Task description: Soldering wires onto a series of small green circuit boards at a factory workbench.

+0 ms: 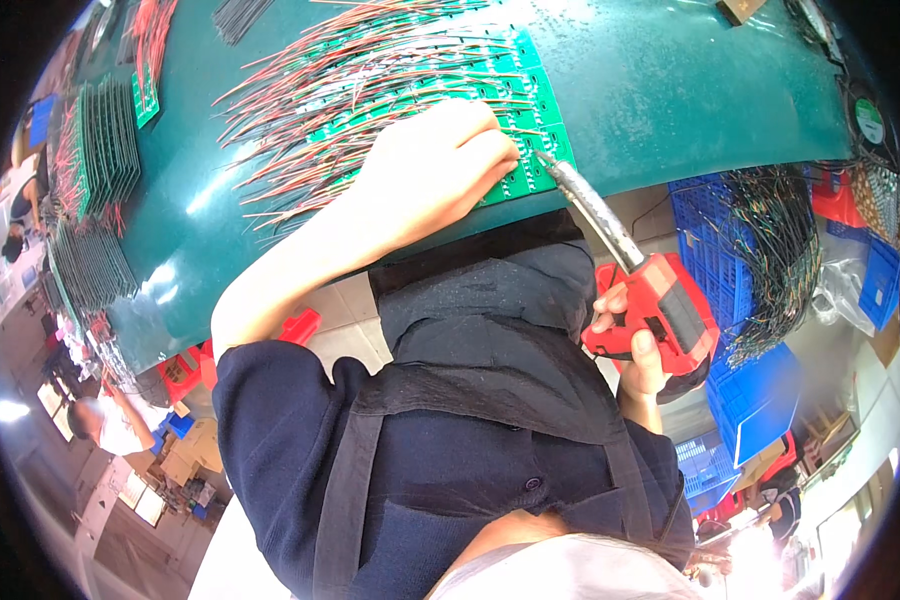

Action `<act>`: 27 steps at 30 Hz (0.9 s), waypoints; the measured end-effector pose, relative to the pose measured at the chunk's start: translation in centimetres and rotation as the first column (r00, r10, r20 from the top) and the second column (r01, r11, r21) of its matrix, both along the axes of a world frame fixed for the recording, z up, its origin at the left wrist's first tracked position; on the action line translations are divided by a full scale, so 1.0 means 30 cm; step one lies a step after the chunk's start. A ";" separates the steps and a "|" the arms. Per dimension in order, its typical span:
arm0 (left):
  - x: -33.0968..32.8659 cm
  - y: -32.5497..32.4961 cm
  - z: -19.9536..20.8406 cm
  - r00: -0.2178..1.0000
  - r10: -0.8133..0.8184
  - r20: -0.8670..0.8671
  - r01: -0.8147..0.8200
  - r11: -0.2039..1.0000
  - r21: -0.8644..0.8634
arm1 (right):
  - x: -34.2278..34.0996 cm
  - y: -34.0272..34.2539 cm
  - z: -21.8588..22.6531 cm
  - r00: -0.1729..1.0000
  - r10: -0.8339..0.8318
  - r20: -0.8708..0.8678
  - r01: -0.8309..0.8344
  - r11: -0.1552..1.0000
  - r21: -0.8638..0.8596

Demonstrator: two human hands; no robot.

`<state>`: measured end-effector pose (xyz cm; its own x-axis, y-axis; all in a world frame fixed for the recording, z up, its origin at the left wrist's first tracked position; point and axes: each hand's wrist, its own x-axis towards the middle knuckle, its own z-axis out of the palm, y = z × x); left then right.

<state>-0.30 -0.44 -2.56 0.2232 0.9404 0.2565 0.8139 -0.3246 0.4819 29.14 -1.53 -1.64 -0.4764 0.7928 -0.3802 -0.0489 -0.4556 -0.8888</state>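
Note:
My right hand (638, 350) grips a red and black soldering gun (682, 315), with fingers round its handle. Its long metal barrel slants up and left, and the thin tip meets or hovers just over the green circuit boards (542, 90) near their front right corner. My left hand (445, 155) lies over the boards, its thumb and fingers pressed together close to that tip. Whatever they pinch is too small or hidden to make out. Many thin red and dark wires (300, 130) run leftward from the boards, some passing under my left hand and forearm.
The green table (660, 90) ends just before my lap. At its left stand rows of upright wired boards (108, 145). Blue crates (705, 240) and a bundle of dark wires (770, 250) are at the right. Another person (120, 420) is at the far left.

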 end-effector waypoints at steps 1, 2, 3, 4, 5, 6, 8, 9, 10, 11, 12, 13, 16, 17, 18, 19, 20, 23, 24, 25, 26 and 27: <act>-0.004 0.001 0.002 1.000 -0.003 -0.001 0.003 1.000 -0.004 | -0.006 0.003 0.003 1.000 -0.008 0.006 0.008 1.000 0.028; -0.003 0.002 0.004 1.000 -0.002 -0.003 0.002 1.000 -0.002 | -0.005 0.003 0.005 1.000 -0.006 0.004 0.006 1.000 0.030; -0.002 0.003 0.005 1.000 -0.004 -0.006 0.004 1.000 0.005 | -0.003 0.000 0.009 1.000 -0.020 0.004 0.020 1.000 0.020; 0.000 0.005 0.007 1.000 -0.005 -0.010 0.005 1.000 0.013 | -0.003 0.000 0.011 0.999 -0.034 0.004 0.034 0.999 0.010; 0.000 0.003 0.007 1.000 -0.001 -0.019 0.002 1.000 0.017 | -0.016 0.001 -0.004 0.999 -0.045 0.004 0.045 0.993 0.106; 0.003 -0.001 0.007 1.000 0.005 -0.031 -0.004 1.000 0.010 | -0.018 0.002 -0.006 0.999 -0.041 -0.006 0.041 0.993 0.110; 0.007 -0.007 0.013 0.998 0.022 -0.064 -0.021 1.000 0.011 | -0.018 0.004 -0.011 0.999 -0.047 -0.025 0.050 0.991 0.127; 0.010 -0.009 0.019 0.996 0.006 -0.089 -0.006 1.000 -0.008 | -0.020 0.003 -0.022 0.996 -0.065 -0.063 0.073 0.987 0.143; 0.006 -0.006 0.026 0.994 -0.010 -0.113 0.007 1.000 -0.027 | -0.017 0.006 -0.036 0.995 -0.062 -0.076 0.075 0.981 0.180; -0.005 0.001 0.041 0.993 -0.022 -0.112 0.015 0.998 -0.066 | -0.010 0.007 -0.030 0.995 -0.077 -0.070 0.089 0.979 0.185; -0.032 0.017 0.067 0.992 -0.013 -0.128 0.006 0.998 -0.057 | -0.008 0.008 -0.024 0.994 -0.093 -0.064 0.103 0.976 0.191; -0.067 0.038 0.093 0.989 0.015 -0.150 -0.029 0.996 -0.088 | -0.010 0.006 -0.027 0.992 -0.104 -0.065 0.115 0.972 0.207; -0.248 0.124 0.086 0.959 0.154 -0.237 -0.161 0.987 -0.010 | -0.008 0.013 -0.040 0.991 -0.098 -0.092 0.118 0.963 0.244; -0.311 0.154 0.087 0.906 0.283 -0.315 -0.292 0.956 0.019 | -0.009 0.013 -0.041 0.989 -0.103 -0.109 0.127 0.962 0.243; -0.403 0.171 0.072 0.825 0.363 -0.433 -0.342 0.931 0.128 | -0.011 0.012 -0.044 0.988 -0.095 -0.120 0.122 0.961 0.247; -0.430 0.199 0.093 0.769 0.508 -0.387 -0.497 0.857 0.137 | -0.009 0.015 -0.045 0.989 -0.080 -0.124 0.109 0.962 0.249; -0.463 0.209 0.110 0.731 0.564 -0.384 -0.574 0.813 0.100 | -0.008 0.015 -0.044 0.990 -0.066 -0.128 0.096 0.964 0.250; -0.587 0.212 0.039 0.666 0.621 -0.414 -0.623 0.768 0.150 | -0.033 -0.002 -0.034 0.989 -0.074 -0.127 0.102 0.967 0.232; -0.610 0.218 0.012 0.630 0.643 -0.435 -0.662 0.738 0.131 | -0.033 -0.003 -0.032 0.989 -0.081 -0.121 0.107 0.966 0.235; -0.658 0.226 -0.035 0.663 0.649 -0.372 -0.639 0.750 0.169 | -0.033 -0.004 -0.032 0.989 -0.080 -0.121 0.106 0.967 0.230; -0.670 0.241 -0.044 0.677 0.641 -0.363 -0.632 0.758 0.160 | -0.026 -0.004 -0.033 0.990 -0.085 -0.113 0.109 0.969 0.223; -0.681 0.256 -0.054 0.691 0.625 -0.362 -0.630 0.767 0.122 | -0.020 -0.002 -0.040 0.989 -0.074 -0.125 0.101 0.970 0.222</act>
